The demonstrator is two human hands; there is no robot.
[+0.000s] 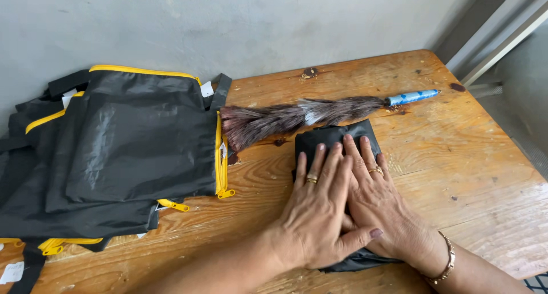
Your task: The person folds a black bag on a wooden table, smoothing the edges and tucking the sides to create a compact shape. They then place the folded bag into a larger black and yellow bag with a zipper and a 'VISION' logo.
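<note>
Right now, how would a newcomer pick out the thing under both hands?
On the wooden table, find the feather duster. Just below it lies a small folded black cloth, pressed flat by the left hand and right hand. Unlike the bags at left, it has no yellow trim.

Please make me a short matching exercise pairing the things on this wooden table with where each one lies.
Things:
1. feather duster
2. pile of black bags
3. folded black cloth
4. bracelet

Places:
A. on the right wrist
B. under both hands
C. left side of the table
D. just behind the folded cloth

Pairs: 1-D, 2-C, 3-B, 4-A
</note>
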